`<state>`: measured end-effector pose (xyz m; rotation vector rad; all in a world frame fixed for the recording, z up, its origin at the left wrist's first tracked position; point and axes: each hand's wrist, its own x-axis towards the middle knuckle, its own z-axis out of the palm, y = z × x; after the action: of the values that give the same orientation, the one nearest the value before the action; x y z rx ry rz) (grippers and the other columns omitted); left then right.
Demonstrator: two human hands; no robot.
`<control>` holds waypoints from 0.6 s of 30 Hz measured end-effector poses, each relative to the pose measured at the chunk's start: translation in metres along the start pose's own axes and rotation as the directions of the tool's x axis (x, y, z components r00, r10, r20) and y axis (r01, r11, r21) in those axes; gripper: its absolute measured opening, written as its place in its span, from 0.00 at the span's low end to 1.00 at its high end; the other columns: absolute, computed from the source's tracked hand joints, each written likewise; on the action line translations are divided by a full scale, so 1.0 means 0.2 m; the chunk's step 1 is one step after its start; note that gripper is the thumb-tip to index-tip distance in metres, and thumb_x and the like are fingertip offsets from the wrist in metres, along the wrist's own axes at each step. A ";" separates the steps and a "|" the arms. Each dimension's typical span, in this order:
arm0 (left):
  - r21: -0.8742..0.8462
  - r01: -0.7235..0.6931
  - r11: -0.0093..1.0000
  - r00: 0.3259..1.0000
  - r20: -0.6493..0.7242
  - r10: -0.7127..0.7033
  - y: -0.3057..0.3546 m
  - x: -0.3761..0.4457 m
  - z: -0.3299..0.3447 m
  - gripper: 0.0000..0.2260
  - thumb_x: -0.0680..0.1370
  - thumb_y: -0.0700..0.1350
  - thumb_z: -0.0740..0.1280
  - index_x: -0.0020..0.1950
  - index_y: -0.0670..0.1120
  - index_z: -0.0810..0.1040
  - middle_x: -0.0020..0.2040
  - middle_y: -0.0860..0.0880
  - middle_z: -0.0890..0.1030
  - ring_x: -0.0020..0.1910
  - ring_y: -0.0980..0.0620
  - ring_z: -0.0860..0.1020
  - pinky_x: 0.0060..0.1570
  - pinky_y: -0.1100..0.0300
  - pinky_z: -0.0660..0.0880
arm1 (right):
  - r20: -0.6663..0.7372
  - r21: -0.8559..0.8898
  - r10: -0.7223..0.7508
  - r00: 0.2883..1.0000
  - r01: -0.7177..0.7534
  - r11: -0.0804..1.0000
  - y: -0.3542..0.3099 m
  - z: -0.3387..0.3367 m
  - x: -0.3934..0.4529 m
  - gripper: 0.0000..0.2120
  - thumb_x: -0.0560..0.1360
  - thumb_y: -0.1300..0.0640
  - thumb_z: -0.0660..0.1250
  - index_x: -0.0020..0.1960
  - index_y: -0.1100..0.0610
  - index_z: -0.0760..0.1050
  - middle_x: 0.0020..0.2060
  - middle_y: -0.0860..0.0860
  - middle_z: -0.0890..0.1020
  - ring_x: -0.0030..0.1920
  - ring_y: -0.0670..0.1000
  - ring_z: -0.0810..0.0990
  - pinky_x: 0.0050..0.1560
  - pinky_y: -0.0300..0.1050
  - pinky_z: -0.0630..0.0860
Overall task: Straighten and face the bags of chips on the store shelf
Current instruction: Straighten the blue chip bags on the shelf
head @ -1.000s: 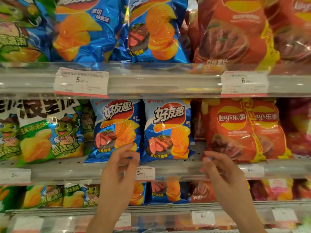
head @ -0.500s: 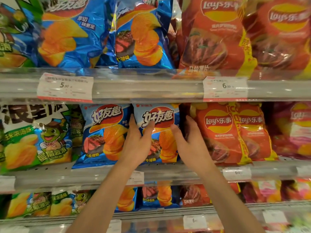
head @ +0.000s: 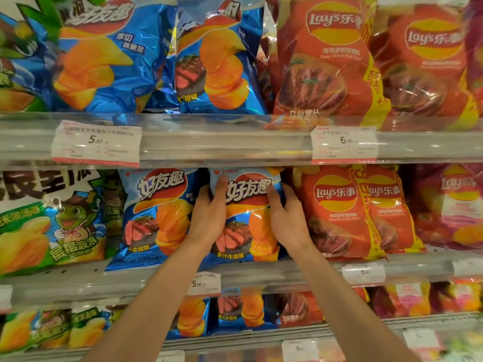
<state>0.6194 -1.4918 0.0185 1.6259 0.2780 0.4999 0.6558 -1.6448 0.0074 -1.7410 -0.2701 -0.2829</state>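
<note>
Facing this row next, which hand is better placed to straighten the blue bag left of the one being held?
Probably the left hand: it grips the held blue bag's left edge, right beside the neighbouring blue bag. The right hand sits on the far side.

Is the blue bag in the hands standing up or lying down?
Standing up. The blue bag faces front, logo on top, bottom on the shelf.

White price tags (head: 96, 143) along shelf rails (head: 224, 142), print blurry.
</note>
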 end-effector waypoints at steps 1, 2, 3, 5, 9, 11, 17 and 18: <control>-0.036 -0.017 0.999 1.000 -0.005 0.017 -0.01 0.00 0.00 0.20 0.80 0.67 0.58 0.63 0.55 0.74 0.49 0.60 0.80 0.46 0.62 0.79 0.40 0.66 0.72 | 0.008 0.004 0.018 1.000 -0.018 1.000 0.00 0.01 0.00 0.23 0.83 0.47 0.59 0.76 0.53 0.65 0.50 0.32 0.74 0.48 0.30 0.75 0.44 0.19 0.68; -0.069 -0.041 0.997 0.999 -0.019 0.040 -0.03 -0.01 0.01 0.20 0.80 0.66 0.60 0.63 0.55 0.75 0.50 0.59 0.82 0.47 0.61 0.81 0.41 0.66 0.74 | 0.017 0.015 0.036 0.999 -0.036 0.999 0.00 0.01 0.01 0.23 0.83 0.45 0.59 0.76 0.52 0.65 0.52 0.35 0.76 0.53 0.35 0.77 0.48 0.22 0.70; -0.091 -0.070 0.993 0.997 -0.039 0.067 -0.04 -0.02 0.01 0.19 0.80 0.65 0.61 0.64 0.55 0.76 0.51 0.58 0.83 0.49 0.61 0.82 0.44 0.65 0.76 | 0.029 0.032 0.050 0.998 -0.051 0.998 -0.01 0.02 0.01 0.23 0.83 0.43 0.58 0.74 0.51 0.66 0.55 0.40 0.78 0.57 0.40 0.78 0.55 0.30 0.73; -0.086 -0.132 0.987 0.990 -0.062 0.127 -0.05 -0.03 0.03 0.19 0.81 0.63 0.61 0.64 0.53 0.76 0.53 0.56 0.84 0.52 0.61 0.82 0.50 0.62 0.78 | 0.054 0.056 0.087 0.995 -0.090 0.994 -0.03 0.04 0.02 0.31 0.77 0.32 0.57 0.73 0.51 0.66 0.61 0.47 0.80 0.62 0.50 0.78 0.64 0.49 0.75; -0.032 -0.174 0.984 0.984 -0.046 0.173 -0.02 0.01 0.04 0.20 0.81 0.63 0.61 0.63 0.50 0.77 0.51 0.55 0.84 0.48 0.62 0.82 0.47 0.63 0.77 | 0.050 0.034 0.120 0.991 -0.122 0.992 -0.05 0.05 0.03 0.36 0.73 0.26 0.57 0.68 0.52 0.69 0.60 0.50 0.81 0.59 0.53 0.80 0.64 0.56 0.75; -0.036 -0.171 0.985 0.985 -0.040 0.170 -0.02 0.01 0.04 0.20 0.81 0.62 0.61 0.63 0.49 0.77 0.51 0.54 0.84 0.49 0.60 0.83 0.47 0.64 0.78 | 0.006 0.034 0.108 0.994 -0.108 0.994 -0.03 0.05 0.04 0.29 0.77 0.31 0.58 0.64 0.53 0.70 0.53 0.49 0.82 0.55 0.51 0.81 0.58 0.51 0.77; 0.020 -0.134 0.991 0.991 0.021 0.134 -0.09 -0.03 0.01 0.18 0.79 0.69 0.56 0.63 0.63 0.72 0.56 0.62 0.78 0.53 0.66 0.78 0.53 0.63 0.74 | 0.118 -0.009 0.133 0.984 -0.133 0.991 0.01 0.03 0.00 0.37 0.69 0.20 0.54 0.68 0.44 0.66 0.57 0.42 0.78 0.58 0.46 0.77 0.61 0.47 0.70; 0.007 -0.084 0.996 0.996 0.044 0.083 -0.08 -0.03 0.00 0.18 0.79 0.69 0.55 0.63 0.63 0.69 0.53 0.65 0.77 0.49 0.68 0.77 0.47 0.67 0.71 | 0.128 -0.016 0.132 0.983 -0.132 0.991 0.02 0.03 0.00 0.37 0.71 0.21 0.54 0.69 0.44 0.66 0.58 0.42 0.78 0.59 0.47 0.77 0.62 0.47 0.71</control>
<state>0.6160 -1.4932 0.0011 1.6600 0.1807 0.5267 0.6564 -1.6404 0.0033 -1.7783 -0.2457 -0.0752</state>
